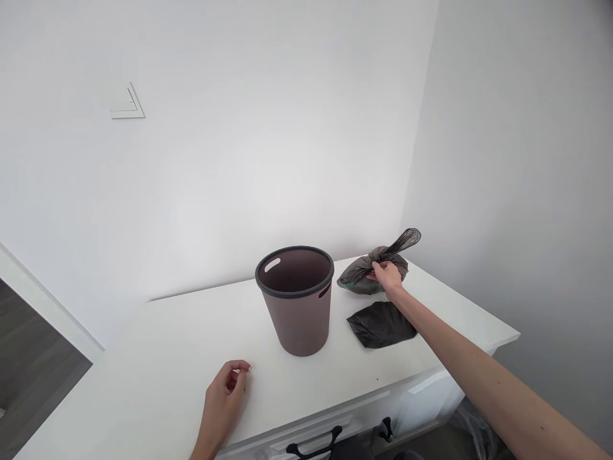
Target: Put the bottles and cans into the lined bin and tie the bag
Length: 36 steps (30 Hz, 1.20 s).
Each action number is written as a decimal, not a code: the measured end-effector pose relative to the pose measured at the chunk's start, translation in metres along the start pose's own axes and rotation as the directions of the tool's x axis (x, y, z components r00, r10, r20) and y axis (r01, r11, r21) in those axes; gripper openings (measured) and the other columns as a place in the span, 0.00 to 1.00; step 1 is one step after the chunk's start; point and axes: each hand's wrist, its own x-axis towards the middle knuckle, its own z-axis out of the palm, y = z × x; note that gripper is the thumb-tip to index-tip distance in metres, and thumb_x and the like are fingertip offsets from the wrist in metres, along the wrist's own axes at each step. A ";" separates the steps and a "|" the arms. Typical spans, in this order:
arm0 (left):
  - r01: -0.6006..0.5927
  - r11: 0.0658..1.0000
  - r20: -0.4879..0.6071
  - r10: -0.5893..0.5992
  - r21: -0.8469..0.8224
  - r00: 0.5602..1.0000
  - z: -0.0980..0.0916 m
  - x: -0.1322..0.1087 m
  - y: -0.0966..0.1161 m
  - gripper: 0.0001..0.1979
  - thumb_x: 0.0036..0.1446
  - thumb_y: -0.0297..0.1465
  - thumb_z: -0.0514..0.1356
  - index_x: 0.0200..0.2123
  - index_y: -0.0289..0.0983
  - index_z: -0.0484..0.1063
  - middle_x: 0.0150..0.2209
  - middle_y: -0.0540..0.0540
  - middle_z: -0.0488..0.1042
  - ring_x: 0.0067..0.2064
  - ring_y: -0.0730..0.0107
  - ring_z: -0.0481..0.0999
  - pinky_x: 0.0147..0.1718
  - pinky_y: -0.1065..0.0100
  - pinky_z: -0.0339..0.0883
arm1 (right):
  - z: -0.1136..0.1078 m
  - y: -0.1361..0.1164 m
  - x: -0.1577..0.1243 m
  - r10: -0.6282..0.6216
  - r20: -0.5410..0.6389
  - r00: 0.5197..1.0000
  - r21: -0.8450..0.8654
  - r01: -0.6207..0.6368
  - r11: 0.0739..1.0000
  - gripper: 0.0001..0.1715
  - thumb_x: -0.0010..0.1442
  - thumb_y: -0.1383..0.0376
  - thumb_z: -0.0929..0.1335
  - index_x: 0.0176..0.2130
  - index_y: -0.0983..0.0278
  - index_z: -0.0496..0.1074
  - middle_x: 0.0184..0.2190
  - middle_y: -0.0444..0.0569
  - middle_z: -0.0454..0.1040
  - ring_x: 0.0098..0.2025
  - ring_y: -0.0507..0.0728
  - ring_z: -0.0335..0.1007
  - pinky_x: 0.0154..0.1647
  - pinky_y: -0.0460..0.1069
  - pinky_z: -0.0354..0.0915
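Right of the bin (297, 319), our right hand (387, 276) pinches the tied bag (355, 280) at its knot, behind the folded bag (380, 324). Our left hand (225, 391) rests loosely curled and empty before the bin. We judge this the grasping step; lifting calls for a firm grip on the knot.

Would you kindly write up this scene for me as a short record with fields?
Surface: white table, with black drawer handles below its front edge
Right hand: reaching out, fingers pinched at the knot of the tied bag
Left hand: loosely curled, holding nothing, resting on the table near its front edge
Bin: brown with a dark rim, upright, between the two hands
Folded bag: black, lying flat beside the bin, in front of the tied bag
Wall: white, with a wall plate at upper left
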 end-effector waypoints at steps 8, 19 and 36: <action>0.013 1.000 0.013 -0.013 0.000 1.000 0.000 0.000 0.004 0.14 0.58 0.45 0.57 0.37 0.42 0.76 0.27 0.51 0.70 0.29 0.65 0.69 0.32 0.66 0.63 | 0.009 0.028 -0.015 0.103 0.133 0.986 -0.002 -0.104 0.995 0.15 0.64 0.59 0.69 0.42 0.69 0.76 0.38 0.60 0.83 0.40 0.61 0.84 0.43 0.53 0.80; -0.006 0.999 0.000 0.006 0.031 1.000 0.000 0.000 0.008 0.15 0.58 0.45 0.55 0.37 0.42 0.76 0.27 0.50 0.72 0.30 0.64 0.70 0.32 0.66 0.63 | -0.031 0.080 -0.140 -0.431 0.419 0.799 -0.341 0.578 0.741 0.22 0.68 0.60 0.64 0.58 0.64 0.73 0.61 0.60 0.73 0.63 0.67 0.69 0.65 0.65 0.66; -0.036 0.998 0.001 0.036 0.055 0.999 0.002 -0.002 0.002 0.17 0.57 0.47 0.55 0.39 0.43 0.75 0.30 0.50 0.76 0.33 0.62 0.75 0.38 0.63 0.66 | -0.034 0.120 -0.168 -0.537 0.449 0.715 -0.569 0.692 0.445 0.27 0.74 0.62 0.57 0.64 0.67 0.71 0.66 0.58 0.68 0.69 0.65 0.62 0.70 0.63 0.60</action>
